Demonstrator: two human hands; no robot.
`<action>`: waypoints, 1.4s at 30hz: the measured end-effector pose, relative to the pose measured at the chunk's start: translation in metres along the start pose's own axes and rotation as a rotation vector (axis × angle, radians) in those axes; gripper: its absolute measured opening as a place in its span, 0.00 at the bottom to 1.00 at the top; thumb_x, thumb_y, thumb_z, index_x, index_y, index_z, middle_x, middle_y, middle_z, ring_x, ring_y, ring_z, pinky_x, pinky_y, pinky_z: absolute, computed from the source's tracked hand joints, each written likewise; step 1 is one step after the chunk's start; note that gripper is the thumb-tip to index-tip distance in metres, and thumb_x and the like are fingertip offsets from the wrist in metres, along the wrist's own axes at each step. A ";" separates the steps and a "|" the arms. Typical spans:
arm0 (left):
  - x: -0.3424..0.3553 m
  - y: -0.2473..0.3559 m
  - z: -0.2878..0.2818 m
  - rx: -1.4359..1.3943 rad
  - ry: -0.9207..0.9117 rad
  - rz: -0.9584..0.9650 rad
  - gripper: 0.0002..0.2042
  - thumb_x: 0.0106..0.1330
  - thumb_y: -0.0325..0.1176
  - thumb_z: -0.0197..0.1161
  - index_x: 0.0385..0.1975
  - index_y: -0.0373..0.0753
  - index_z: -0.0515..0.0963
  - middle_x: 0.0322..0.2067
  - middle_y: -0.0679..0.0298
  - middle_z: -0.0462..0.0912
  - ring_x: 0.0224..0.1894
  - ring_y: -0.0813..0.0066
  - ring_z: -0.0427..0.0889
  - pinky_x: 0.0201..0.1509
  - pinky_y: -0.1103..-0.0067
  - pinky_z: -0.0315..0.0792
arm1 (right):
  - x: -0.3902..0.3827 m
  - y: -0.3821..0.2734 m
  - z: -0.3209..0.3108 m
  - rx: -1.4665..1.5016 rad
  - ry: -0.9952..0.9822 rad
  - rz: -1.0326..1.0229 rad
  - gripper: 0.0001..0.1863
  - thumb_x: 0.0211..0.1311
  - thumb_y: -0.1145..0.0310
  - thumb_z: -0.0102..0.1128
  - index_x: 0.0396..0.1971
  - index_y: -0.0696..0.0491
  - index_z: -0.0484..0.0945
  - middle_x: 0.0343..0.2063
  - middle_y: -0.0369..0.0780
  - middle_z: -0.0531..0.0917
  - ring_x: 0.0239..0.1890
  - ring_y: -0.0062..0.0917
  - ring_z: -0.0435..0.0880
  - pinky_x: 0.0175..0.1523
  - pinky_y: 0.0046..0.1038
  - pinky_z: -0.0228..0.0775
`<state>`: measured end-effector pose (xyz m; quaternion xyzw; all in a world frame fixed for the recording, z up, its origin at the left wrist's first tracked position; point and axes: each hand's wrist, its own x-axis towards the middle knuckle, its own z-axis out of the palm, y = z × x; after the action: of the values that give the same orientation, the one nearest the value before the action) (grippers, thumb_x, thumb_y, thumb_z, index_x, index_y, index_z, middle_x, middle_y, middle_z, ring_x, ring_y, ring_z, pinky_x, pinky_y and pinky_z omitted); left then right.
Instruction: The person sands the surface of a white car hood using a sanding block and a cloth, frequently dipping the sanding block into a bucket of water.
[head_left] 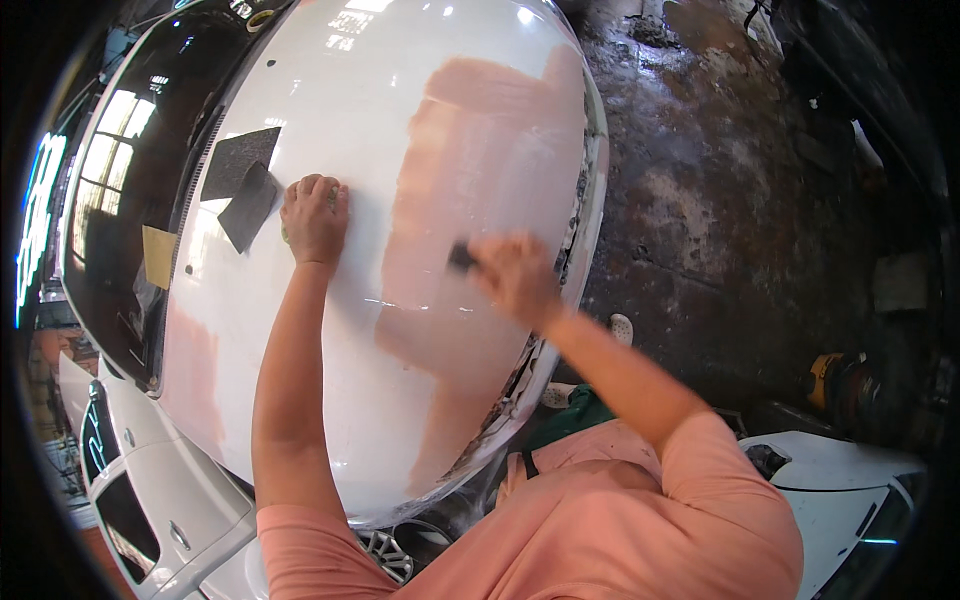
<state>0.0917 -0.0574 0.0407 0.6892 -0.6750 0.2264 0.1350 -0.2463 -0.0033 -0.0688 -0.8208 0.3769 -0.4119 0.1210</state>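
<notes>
My right hand (pixel 517 278), smeared by motion, grips a small black piece of what looks like sandpaper (pixel 462 257). It is over the pinkish filler patch (pixel 470 150) on the white car hood (pixel 350 285). My left hand (pixel 317 218) rests on the white paint to the left, its fingers curled. A bit of yellowish-green shows at its edge; what it holds is mostly hidden under the palm. Beside this hand lie two dark sandpaper sheets (pixel 240 165), one overlapping the other.
A tan sheet (pixel 158 257) lies by the windshield (pixel 110 200). Another pinkish patch (pixel 192 365) is at the hood's near left. White cars stand at lower left (pixel 180 490) and lower right (pixel 830 480). The floor (pixel 670 200) is dark and wet-looking. A yellow-and-black object (pixel 828 380) sits at right.
</notes>
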 end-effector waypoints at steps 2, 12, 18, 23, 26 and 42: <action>0.010 0.014 0.002 -0.027 -0.005 0.005 0.07 0.73 0.42 0.67 0.44 0.49 0.84 0.51 0.68 0.84 0.62 0.58 0.77 0.63 0.58 0.71 | 0.067 0.066 -0.014 0.025 0.061 0.290 0.19 0.69 0.58 0.67 0.54 0.50 0.84 0.48 0.41 0.86 0.52 0.45 0.81 0.59 0.46 0.73; -0.001 0.002 0.001 -0.003 -0.044 -0.029 0.08 0.73 0.43 0.66 0.43 0.48 0.84 0.52 0.67 0.84 0.62 0.57 0.77 0.66 0.58 0.70 | -0.048 -0.044 0.003 0.071 0.070 0.152 0.24 0.64 0.61 0.71 0.60 0.48 0.82 0.54 0.39 0.83 0.51 0.42 0.80 0.60 0.48 0.72; 0.015 0.027 0.007 -0.062 -0.018 0.010 0.07 0.73 0.42 0.66 0.43 0.49 0.84 0.52 0.68 0.83 0.62 0.58 0.77 0.65 0.59 0.70 | 0.087 0.113 -0.020 -0.069 0.326 0.484 0.19 0.68 0.60 0.68 0.54 0.53 0.84 0.49 0.46 0.86 0.52 0.46 0.82 0.61 0.45 0.72; -0.001 0.003 -0.001 -0.001 -0.035 -0.021 0.07 0.73 0.42 0.66 0.43 0.49 0.84 0.52 0.68 0.83 0.62 0.58 0.76 0.65 0.59 0.70 | 0.003 0.027 0.005 0.002 0.145 0.319 0.22 0.67 0.62 0.69 0.59 0.52 0.82 0.52 0.43 0.84 0.54 0.45 0.79 0.63 0.45 0.70; 0.004 0.012 0.005 -0.034 -0.031 0.000 0.07 0.73 0.42 0.66 0.43 0.49 0.84 0.52 0.68 0.83 0.63 0.58 0.76 0.66 0.59 0.70 | -0.098 -0.012 -0.019 0.120 0.060 0.163 0.27 0.64 0.63 0.73 0.63 0.50 0.81 0.54 0.38 0.82 0.55 0.41 0.76 0.63 0.44 0.69; 0.007 0.000 0.013 -0.036 -0.033 0.083 0.09 0.75 0.43 0.65 0.46 0.47 0.83 0.53 0.65 0.83 0.62 0.53 0.76 0.68 0.59 0.68 | -0.104 0.039 -0.028 0.078 -0.052 -0.123 0.30 0.59 0.55 0.70 0.63 0.46 0.82 0.56 0.31 0.80 0.55 0.31 0.75 0.62 0.38 0.69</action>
<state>0.0934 -0.0704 0.0330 0.6615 -0.7092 0.2081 0.1267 -0.3268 0.0480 -0.1321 -0.8473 0.3063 -0.4117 0.1373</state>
